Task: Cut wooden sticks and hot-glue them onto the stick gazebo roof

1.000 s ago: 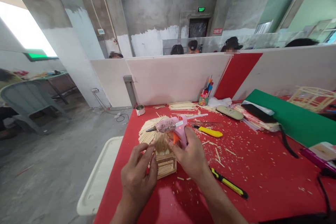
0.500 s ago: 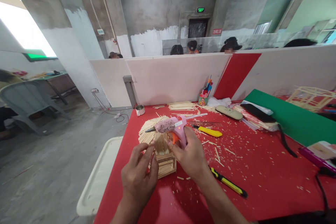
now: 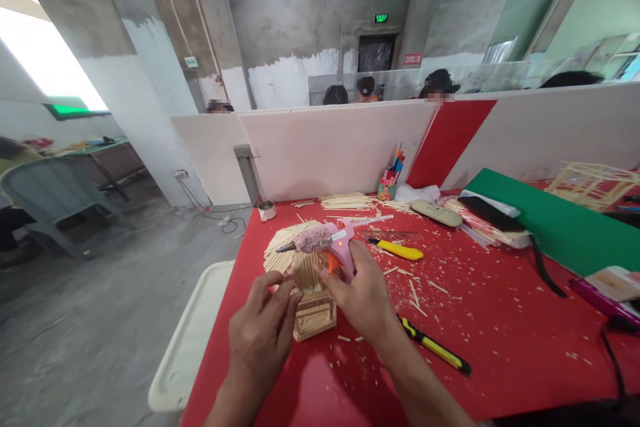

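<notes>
My right hand (image 3: pixel 367 297) is wrapped round the handle of a pink hot glue gun (image 3: pixel 343 250), whose dark nozzle points left. Just below the gun stands a small structure of wooden sticks (image 3: pixel 316 317), with a box-like open front and closely laid sticks above. My left hand (image 3: pixel 265 327) is at the structure's left side, thumb and fingers closed in a pinch. What the pinch holds, if anything, is too small to make out. Behind the nozzle, a fan of pale sticks (image 3: pixel 277 240) lies on the red table (image 3: pixel 500 347).
A yellow utility knife (image 3: pixel 400 250) and a black-and-yellow one (image 3: pixel 437 349) lie to the right among stick scraps. At the back are a stick pile (image 3: pixel 345 202), a small tin (image 3: pixel 267 210), a pen cup (image 3: pixel 387 189) and a glasses case (image 3: pixel 436 213). A green board (image 3: pixel 540 227) lies far right.
My left hand has shifted slightly left, showing more of the structure's front. The glue gun and my right hand have barely moved.
</notes>
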Demonstrator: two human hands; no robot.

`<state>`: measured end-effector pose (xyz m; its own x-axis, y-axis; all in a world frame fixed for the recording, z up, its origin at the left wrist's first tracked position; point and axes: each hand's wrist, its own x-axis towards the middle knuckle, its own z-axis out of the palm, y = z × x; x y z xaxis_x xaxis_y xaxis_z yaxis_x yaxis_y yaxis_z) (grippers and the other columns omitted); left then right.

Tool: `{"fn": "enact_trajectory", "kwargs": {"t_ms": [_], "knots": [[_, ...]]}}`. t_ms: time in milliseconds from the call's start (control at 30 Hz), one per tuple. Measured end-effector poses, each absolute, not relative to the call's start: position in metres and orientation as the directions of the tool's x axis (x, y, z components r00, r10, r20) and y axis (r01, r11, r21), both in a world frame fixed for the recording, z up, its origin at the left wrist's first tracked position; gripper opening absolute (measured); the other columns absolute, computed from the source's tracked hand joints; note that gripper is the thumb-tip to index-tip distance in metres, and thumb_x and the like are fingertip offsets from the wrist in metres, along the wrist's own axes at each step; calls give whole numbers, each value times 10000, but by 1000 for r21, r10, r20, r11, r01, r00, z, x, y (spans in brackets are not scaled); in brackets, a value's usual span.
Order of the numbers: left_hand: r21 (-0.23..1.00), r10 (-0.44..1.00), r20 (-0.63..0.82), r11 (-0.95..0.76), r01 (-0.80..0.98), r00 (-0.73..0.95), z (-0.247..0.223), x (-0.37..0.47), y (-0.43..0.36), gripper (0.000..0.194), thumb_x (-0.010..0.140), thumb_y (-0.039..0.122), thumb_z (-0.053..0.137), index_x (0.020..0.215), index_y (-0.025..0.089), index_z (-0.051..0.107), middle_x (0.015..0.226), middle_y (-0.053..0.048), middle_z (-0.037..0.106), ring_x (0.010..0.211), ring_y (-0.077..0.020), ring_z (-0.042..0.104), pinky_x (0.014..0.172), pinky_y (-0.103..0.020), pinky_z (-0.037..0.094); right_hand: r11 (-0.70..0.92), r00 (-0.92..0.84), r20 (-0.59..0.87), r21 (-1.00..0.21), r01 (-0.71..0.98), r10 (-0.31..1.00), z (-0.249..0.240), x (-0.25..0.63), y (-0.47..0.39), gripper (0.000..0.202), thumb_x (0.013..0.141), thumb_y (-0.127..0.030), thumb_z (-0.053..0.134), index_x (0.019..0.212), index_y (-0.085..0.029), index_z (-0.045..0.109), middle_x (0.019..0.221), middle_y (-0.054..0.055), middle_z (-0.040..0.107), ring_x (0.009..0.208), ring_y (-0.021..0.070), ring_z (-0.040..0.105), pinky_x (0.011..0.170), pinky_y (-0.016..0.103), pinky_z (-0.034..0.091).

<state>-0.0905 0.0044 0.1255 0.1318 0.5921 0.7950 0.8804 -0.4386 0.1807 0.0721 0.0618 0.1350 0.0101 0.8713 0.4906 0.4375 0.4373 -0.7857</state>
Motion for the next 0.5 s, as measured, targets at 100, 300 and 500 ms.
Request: {"fn": "enact_trajectory", "kwargs": {"t_ms": [100,300,500], "knots": [[145,590,794,-417,897,146,125,-90,5,157,851,154,562,996,186,610,980,-75,591,670,-117,622,621,-218,510,451,6,500,-785,426,866,135,72,62,197,727,-290,622,762,-209,446,782,8,520,705,158,479,591,268,389],[133,599,787,-399,907,147,123,-90,5,167,855,159,560,1014,191,598,988,-79,595,668,-116,620,606,-212,506,439,8,493,-782,442,870,135,72,63,201,725,-303,625,764,-209,453,777,4,518,699,156,480,588,268,390],[115,602,782,-395,912,162,124,-90,5,182,852,150,562,1027,182,601,1003,-84,591,674,-116,616,601,-212,499,450,12,503,-784,429,864,135,72,63,203,725,-308,627,757,-207,454,780,7,521,708,156,486,593,269,392]]}}
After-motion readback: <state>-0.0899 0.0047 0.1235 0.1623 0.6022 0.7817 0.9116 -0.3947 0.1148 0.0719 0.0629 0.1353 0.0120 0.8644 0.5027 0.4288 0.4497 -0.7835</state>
